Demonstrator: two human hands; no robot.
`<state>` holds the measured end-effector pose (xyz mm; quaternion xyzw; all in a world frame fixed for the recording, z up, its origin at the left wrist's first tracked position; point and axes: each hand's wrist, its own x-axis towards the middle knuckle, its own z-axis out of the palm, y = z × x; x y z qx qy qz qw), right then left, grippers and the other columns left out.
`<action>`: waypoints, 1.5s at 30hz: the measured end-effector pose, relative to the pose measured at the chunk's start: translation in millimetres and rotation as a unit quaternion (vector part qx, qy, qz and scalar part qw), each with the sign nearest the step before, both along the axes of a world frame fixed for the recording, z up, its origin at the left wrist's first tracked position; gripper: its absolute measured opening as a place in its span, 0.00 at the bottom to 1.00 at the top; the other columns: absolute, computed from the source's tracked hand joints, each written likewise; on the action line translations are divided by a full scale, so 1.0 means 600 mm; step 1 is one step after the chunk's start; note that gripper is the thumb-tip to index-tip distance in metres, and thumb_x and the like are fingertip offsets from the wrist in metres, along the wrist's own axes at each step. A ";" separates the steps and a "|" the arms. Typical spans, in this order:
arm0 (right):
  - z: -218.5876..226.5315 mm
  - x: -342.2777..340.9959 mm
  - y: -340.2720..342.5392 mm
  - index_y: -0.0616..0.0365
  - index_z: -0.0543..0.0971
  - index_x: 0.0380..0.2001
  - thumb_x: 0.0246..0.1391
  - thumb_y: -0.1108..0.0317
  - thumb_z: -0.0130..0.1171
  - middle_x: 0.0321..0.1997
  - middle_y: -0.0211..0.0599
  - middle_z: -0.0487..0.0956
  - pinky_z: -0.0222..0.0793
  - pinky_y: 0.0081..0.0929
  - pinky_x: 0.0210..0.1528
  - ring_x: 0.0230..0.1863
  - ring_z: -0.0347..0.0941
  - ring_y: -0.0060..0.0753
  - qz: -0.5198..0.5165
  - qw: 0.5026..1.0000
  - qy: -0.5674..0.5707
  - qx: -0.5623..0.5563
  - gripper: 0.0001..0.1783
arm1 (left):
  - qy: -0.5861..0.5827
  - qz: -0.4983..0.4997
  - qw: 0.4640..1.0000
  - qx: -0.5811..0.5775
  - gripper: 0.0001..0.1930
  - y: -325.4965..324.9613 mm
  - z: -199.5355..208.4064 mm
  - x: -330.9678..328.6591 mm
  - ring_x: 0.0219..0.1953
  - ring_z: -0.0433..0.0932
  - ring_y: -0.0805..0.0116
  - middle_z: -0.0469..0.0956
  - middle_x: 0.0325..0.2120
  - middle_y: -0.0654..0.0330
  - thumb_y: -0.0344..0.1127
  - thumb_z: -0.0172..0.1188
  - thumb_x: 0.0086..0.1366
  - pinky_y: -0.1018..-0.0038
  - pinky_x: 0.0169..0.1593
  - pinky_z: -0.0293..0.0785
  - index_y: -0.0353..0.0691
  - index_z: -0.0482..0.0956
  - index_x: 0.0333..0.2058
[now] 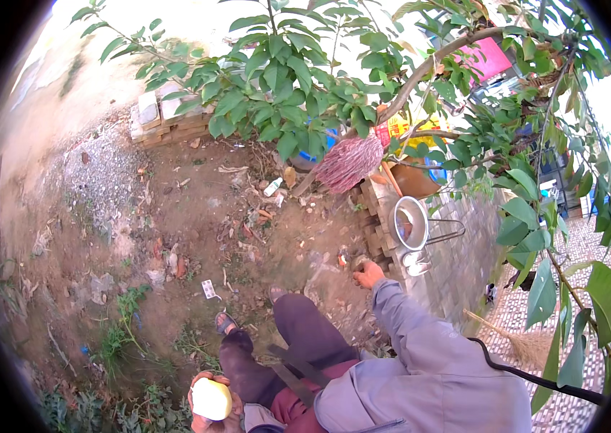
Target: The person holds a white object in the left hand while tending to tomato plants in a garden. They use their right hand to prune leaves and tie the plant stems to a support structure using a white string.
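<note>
Low at the bottom of the head view, my left hand [196,395] is wrapped round a pale yellow, roundish peeled fruit [212,399]. Whether it is an apple or something else is not clear. My right hand [369,274] reaches forward over the bare soil, beside the brick edging. Its fingers are curled together; a small brownish thing seems to be at the fingertips, too small to name. Just beyond them shows a small red and white scrap [342,260].
A metal pot [410,222] with a long handle stands on the brick ledge at right. A reddish broom head [351,164] and leafy branches [277,79] hang ahead. A straw broom [529,348] lies on the paving. A blister pack [209,289] and small bottle [273,187] litter the soil.
</note>
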<state>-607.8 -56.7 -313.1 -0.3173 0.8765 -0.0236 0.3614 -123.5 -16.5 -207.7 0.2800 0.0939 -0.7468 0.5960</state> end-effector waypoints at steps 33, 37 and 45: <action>0.077 -0.546 -0.409 0.64 0.80 0.38 0.53 0.61 0.59 0.29 0.37 0.82 0.72 0.25 0.35 0.30 0.78 0.25 -0.115 0.921 0.146 -0.342 0.16 | -0.137 -0.115 0.979 -0.101 0.41 -0.397 0.103 -0.308 0.26 0.73 0.65 0.72 0.42 0.44 0.40 0.65 0.44 0.74 0.24 0.70 0.31 0.57 0.56; 0.087 -0.536 -0.407 0.62 0.81 0.38 0.55 0.61 0.57 0.31 0.36 0.82 0.72 0.25 0.35 0.31 0.78 0.24 -0.079 0.934 0.124 -0.326 0.15 | -0.113 -0.128 0.980 -0.103 0.41 -0.402 0.104 -0.307 0.29 0.73 0.63 0.71 0.42 0.44 0.39 0.66 0.44 0.74 0.27 0.71 0.33 0.57 0.57; 0.105 -0.536 -0.408 0.58 0.80 0.33 0.52 0.57 0.58 0.30 0.44 0.81 0.70 0.36 0.37 0.33 0.79 0.42 -0.033 0.936 0.146 -0.317 0.15 | -0.077 -0.133 0.982 -0.106 0.41 -0.393 0.105 -0.325 0.34 0.72 0.61 0.69 0.46 0.44 0.37 0.65 0.46 0.73 0.33 0.72 0.35 0.55 0.58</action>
